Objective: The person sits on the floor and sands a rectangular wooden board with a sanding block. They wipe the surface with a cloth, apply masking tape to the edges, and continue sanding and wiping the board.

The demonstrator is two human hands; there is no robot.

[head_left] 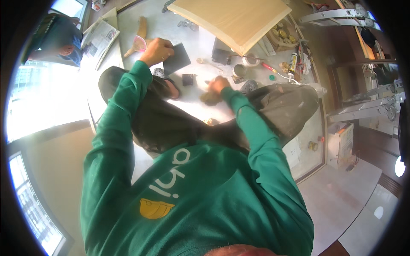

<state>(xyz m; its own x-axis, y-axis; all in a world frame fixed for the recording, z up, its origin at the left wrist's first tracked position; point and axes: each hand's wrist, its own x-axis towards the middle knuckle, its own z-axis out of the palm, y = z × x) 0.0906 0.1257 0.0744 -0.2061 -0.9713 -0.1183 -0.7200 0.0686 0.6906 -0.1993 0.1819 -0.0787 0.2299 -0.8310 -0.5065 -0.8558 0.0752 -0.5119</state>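
My left hand [158, 51] is closed on the edge of a dark grey flat sheet [177, 59], which hangs tilted beyond my left knee. Between my legs, low over the pale surface, is my right hand [218, 84], smeared by motion. A tan-brown soft-looking thing [210, 98] shows at its fingers, too blurred to name. A small dark square piece [188, 80] lies on the surface between my hands. Near my left hand lies a brush [141, 30] with a tan handle, beside a pink-rimmed item [139, 44].
A large tan panel [235, 19] juts in at the far side. To its right are a round tin [239, 70], a roll of tape [251, 60], a sealant tube [293, 63] and a box of jars [284, 36]. Ladders [363, 106] stand right; another person [60, 40] is far left.
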